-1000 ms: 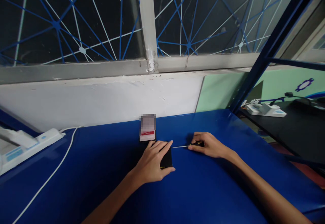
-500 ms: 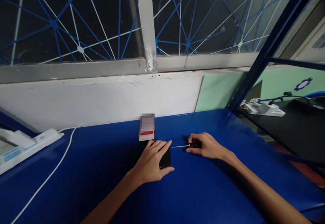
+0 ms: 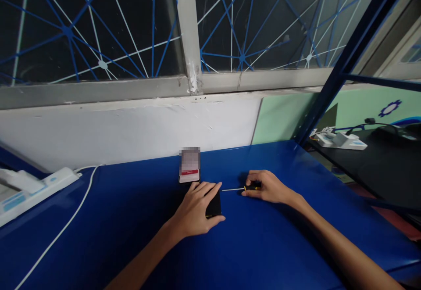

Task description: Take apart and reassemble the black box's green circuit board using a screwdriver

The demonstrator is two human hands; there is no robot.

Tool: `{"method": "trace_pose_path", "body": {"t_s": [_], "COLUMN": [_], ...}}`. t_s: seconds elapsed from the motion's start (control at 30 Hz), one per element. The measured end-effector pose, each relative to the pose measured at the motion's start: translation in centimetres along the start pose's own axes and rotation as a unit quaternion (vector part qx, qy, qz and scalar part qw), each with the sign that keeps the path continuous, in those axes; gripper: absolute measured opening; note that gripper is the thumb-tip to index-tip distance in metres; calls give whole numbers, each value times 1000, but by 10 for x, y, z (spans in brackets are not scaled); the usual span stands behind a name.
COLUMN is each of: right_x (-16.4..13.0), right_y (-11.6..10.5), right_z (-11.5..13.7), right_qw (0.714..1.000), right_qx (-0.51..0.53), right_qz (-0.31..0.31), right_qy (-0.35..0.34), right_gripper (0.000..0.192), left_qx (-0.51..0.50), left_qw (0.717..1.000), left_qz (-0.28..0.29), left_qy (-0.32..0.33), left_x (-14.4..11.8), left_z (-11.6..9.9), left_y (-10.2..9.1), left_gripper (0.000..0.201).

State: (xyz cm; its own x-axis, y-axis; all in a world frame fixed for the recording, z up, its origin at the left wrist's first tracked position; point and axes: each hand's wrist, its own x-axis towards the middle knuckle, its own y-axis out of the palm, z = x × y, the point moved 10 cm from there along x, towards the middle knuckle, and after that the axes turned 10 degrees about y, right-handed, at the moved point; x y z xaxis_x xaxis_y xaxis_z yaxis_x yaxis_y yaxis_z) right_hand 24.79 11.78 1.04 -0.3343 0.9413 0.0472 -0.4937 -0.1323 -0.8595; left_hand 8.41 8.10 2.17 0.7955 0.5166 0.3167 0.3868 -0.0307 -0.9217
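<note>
My left hand (image 3: 197,211) lies over a flat black box-shaped object (image 3: 215,205) on the blue table, gripping it between the thumb at the near edge and the fingers at the far edge. Most of that object is hidden under the palm. To its right, my right hand (image 3: 266,187) pinches the black and yellow handle of a screwdriver (image 3: 245,188) between thumb and fingers. The screwdriver lies level, its thin metal shaft pointing left. Its tip is at the right side of the black object; whether they touch, I cannot tell.
Just beyond my left hand is a phone-like rectangle (image 3: 190,175) with a red band, partly blurred out. A white power strip (image 3: 42,191) and its cable (image 3: 70,217) lie on the left of the blue table (image 3: 263,250). Another power strip (image 3: 342,141) sits on a black surface at right.
The screwdriver handle has rotated a little in my right fingers, showing more yellow now. My left hand and the black object stay in place.
</note>
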Motion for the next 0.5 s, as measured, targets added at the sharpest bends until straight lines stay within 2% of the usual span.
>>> {"method": "trace_pose_path", "body": {"t_s": [0.23,0.5], "right_x": [0,-3], "right_y": [8,-2], "right_z": [-4,7], "right_qw": [999,1000], "right_qx": [-8,-21], "right_qz": [22,-4], "right_qy": [36,20], "right_gripper": [27,34], "left_qx": [1,2], "left_qw": [1000,1000], "left_qz": [1,-4], "left_qy": [1,5], "left_x": [0,0], "left_z": [0,-2], "left_y": [-1,-3], "left_gripper": [79,77]}}
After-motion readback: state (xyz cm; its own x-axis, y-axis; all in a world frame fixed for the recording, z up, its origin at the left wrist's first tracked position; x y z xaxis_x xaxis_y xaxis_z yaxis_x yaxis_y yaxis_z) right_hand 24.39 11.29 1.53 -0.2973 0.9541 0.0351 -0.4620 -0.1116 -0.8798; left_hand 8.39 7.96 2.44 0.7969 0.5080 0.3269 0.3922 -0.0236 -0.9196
